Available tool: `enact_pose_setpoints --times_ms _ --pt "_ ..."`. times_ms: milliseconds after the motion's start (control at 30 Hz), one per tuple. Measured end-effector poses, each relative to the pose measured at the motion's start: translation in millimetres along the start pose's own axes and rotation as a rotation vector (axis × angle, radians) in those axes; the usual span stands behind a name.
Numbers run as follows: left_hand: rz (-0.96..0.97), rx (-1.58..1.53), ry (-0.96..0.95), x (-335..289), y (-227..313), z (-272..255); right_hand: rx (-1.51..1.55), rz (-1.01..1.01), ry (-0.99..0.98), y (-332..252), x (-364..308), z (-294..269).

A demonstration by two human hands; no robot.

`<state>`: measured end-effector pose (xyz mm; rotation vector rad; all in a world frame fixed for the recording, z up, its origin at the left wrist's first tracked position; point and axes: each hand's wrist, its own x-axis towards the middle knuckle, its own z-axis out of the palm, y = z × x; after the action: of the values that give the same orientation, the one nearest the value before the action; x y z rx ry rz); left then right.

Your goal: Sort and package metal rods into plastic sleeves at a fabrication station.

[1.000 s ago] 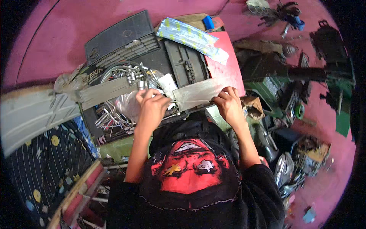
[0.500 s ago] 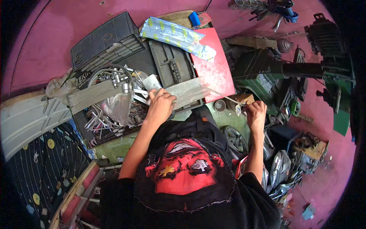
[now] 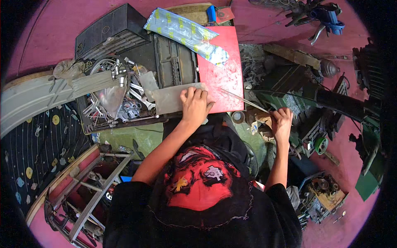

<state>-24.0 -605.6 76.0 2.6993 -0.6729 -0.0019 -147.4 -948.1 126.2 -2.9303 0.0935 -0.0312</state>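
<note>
Two hands of mine stand apart here: my left hand [image 3: 195,106] bends its fingers over the right end of a flat grey plate [image 3: 167,100], touching it, though I cannot tell whether they grip it; my right hand [image 3: 282,123] is closed around a thin pale rod [image 3: 251,103]. The plate lies mostly to the left of my left hand, its long axis running nearly side to side, and my right hand is well apart from it. The rod slants from my right fist forward and leftward, its far end over the red panel [image 3: 225,78].
</note>
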Motion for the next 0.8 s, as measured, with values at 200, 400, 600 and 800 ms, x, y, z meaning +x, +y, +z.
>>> enact_pose_setpoints --times_ms 200,400,600,800 --pt "-0.041 0.056 -0.013 -7 1 1 0.076 -0.049 -0.05 2 8 19" --pt "-0.098 -0.068 0.105 -12 0 -14 0.138 -0.127 -0.043 -10 15 35" --pt "-0.121 -0.125 0.156 -18 2 -16 0.21 -0.169 -0.017 -32 30 31" --pt "-0.051 -0.19 0.18 -18 13 -23 0.22 -0.291 0.005 -46 57 43"
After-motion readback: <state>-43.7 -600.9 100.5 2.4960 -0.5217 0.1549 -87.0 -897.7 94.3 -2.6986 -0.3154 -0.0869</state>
